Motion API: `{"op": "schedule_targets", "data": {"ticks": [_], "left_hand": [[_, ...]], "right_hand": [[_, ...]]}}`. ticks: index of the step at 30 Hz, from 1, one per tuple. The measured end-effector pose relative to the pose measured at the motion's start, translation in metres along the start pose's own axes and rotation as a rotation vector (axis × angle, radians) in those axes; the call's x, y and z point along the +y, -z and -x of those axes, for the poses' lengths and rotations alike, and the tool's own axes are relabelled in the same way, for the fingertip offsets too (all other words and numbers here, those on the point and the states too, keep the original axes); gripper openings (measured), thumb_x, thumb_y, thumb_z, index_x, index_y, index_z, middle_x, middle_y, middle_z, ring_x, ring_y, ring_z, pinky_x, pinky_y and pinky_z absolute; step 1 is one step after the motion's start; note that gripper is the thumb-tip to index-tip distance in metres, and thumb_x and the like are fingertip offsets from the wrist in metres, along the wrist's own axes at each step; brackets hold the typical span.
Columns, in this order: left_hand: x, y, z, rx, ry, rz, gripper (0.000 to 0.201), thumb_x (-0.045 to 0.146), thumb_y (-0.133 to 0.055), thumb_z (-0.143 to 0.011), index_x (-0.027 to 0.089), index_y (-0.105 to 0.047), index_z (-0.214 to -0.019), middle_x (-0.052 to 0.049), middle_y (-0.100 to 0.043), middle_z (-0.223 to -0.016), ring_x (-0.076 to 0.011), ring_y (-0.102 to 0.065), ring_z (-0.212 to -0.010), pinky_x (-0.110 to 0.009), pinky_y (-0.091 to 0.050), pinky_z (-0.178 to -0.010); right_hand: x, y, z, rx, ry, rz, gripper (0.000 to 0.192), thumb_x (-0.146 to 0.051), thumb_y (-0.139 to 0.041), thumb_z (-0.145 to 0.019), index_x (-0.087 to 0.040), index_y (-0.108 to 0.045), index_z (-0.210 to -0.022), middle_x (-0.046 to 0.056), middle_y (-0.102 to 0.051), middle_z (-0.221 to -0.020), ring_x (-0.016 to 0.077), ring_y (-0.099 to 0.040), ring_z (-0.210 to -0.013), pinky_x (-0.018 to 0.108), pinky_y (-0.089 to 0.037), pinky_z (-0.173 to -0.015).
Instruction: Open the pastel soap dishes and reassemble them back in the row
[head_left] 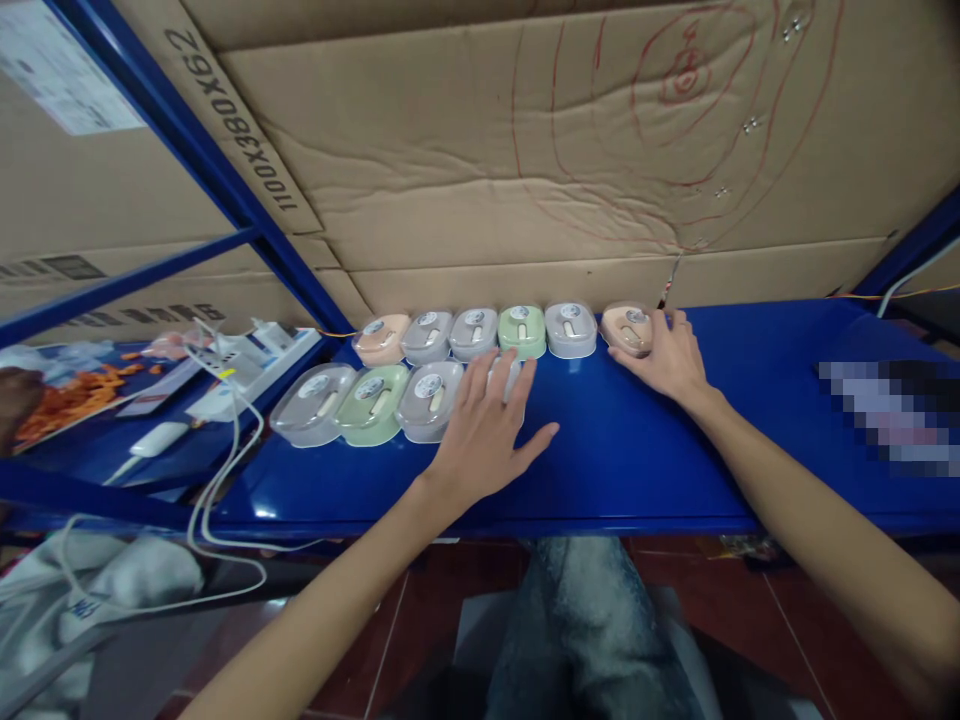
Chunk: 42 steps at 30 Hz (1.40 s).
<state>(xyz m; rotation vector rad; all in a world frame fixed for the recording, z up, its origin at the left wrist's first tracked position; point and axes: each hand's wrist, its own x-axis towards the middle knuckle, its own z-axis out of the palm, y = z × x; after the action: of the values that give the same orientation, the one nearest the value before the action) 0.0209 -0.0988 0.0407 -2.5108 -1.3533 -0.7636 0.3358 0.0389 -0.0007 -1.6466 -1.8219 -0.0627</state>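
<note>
While my left hand [487,425] lies flat, fingers spread, over the fourth case in the front row [504,378], my right hand [667,355] has its grip curled on the peach case [626,328] at the right end of the back row. Both rows sit on the blue bench [637,450], against the cardboard [525,150]. Front row: clear case [313,402], green case [373,402], grey case [430,400], touching side to side. My read: keep the peach case level and flush with the grey case beside it [571,328], light pressure, and don't nudge its neighbours.
</note>
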Motion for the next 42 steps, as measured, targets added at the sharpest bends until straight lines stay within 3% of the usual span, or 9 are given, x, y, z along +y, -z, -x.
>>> {"op": "schedule_targets", "data": {"ticks": [5, 8, 11, 18, 23, 29, 34, 42], "left_hand": [[0.028, -0.005, -0.041, -0.1, -0.029, 0.266, 0.07, 0.054, -0.059, -0.107, 0.019, -0.037, -0.163, -0.021, -0.041, -0.168, -0.0402, -0.036, -0.16, -0.063, -0.035, -0.131], [0.036, -0.016, -0.063, -0.141, 0.013, 0.413, 0.073, 0.048, -0.064, -0.104, 0.018, -0.034, -0.164, -0.02, -0.039, -0.169, -0.0368, -0.034, -0.162, -0.058, -0.035, -0.133], [0.04, -0.028, -0.078, -0.158, 0.032, 0.513, 0.076, 0.046, -0.066, -0.102, 0.021, -0.031, -0.164, -0.02, -0.038, -0.169, -0.0364, -0.033, -0.163, -0.061, -0.034, -0.133], [0.038, -0.062, -0.086, -0.124, -0.001, 0.555, 0.089, 0.044, -0.078, -0.092, 0.021, -0.03, -0.164, -0.02, -0.041, -0.167, -0.0406, -0.031, -0.163, -0.066, -0.032, -0.132], [0.028, -0.083, -0.077, -0.128, -0.001, 0.615, 0.093, 0.039, -0.083, -0.088, 0.023, -0.03, -0.164, -0.02, -0.039, -0.168, -0.0402, -0.034, -0.161, -0.066, -0.034, -0.132], [0.019, -0.085, -0.064, -0.11, -0.012, 0.624, 0.079, 0.028, -0.077, -0.091, 0.024, -0.037, -0.159, -0.017, -0.043, -0.159, -0.0356, -0.045, -0.154, -0.062, -0.04, -0.13], [0.016, -0.081, -0.056, -0.115, -0.051, 0.614, 0.078, 0.034, -0.083, -0.088, 0.023, -0.041, -0.153, -0.016, -0.043, -0.151, -0.0347, -0.049, -0.149, -0.058, -0.043, -0.128], [0.015, -0.08, -0.053, -0.102, -0.073, 0.66, 0.076, 0.036, -0.087, -0.085, 0.025, -0.044, -0.148, -0.014, -0.048, -0.147, -0.035, -0.054, -0.144, -0.058, -0.045, -0.126]], "right_hand": [[0.021, 0.004, -0.009, -0.083, 0.025, -0.071, 0.073, -0.062, -0.084, -0.076, -0.026, -0.061, -0.135, 0.019, -0.062, -0.133, 0.0446, -0.067, -0.117, 0.063, -0.057, -0.099], [0.032, 0.02, -0.016, -0.225, 0.154, -0.151, 0.074, -0.051, -0.088, -0.068, -0.026, -0.06, -0.131, 0.016, -0.064, -0.131, 0.0451, -0.064, -0.124, 0.064, -0.055, -0.104], [0.041, 0.041, -0.019, -0.362, 0.221, -0.257, 0.072, -0.044, -0.089, -0.062, -0.028, -0.059, -0.126, 0.013, -0.067, -0.128, 0.0423, -0.066, -0.119, 0.062, -0.057, -0.102], [0.027, 0.07, -0.01, -0.615, 0.289, -0.41, 0.069, -0.034, -0.086, -0.066, -0.029, -0.061, -0.131, 0.004, -0.073, -0.123, 0.0341, -0.071, -0.107, 0.048, -0.061, -0.091], [0.009, 0.069, -0.002, -0.711, 0.386, -0.511, 0.076, -0.03, -0.083, -0.072, -0.034, -0.058, -0.144, 0.002, -0.068, -0.144, 0.0351, -0.068, -0.127, 0.049, -0.059, -0.107], [0.009, 0.059, 0.024, -0.637, 0.455, -0.508, 0.085, -0.039, -0.089, -0.079, -0.035, -0.05, -0.155, 0.01, -0.05, -0.167, 0.0411, -0.046, -0.156, 0.065, -0.038, -0.128], [0.001, 0.049, 0.055, -0.424, 0.449, -0.551, 0.078, -0.049, -0.089, -0.083, -0.037, -0.054, -0.152, 0.012, -0.053, -0.162, 0.0424, -0.041, -0.159, 0.069, -0.038, -0.126], [0.001, 0.045, 0.057, -0.381, 0.45, -0.643, 0.068, -0.053, -0.089, -0.086, -0.037, -0.064, -0.147, 0.009, -0.067, -0.146, 0.0366, -0.063, -0.137, 0.06, -0.049, -0.119]]}}
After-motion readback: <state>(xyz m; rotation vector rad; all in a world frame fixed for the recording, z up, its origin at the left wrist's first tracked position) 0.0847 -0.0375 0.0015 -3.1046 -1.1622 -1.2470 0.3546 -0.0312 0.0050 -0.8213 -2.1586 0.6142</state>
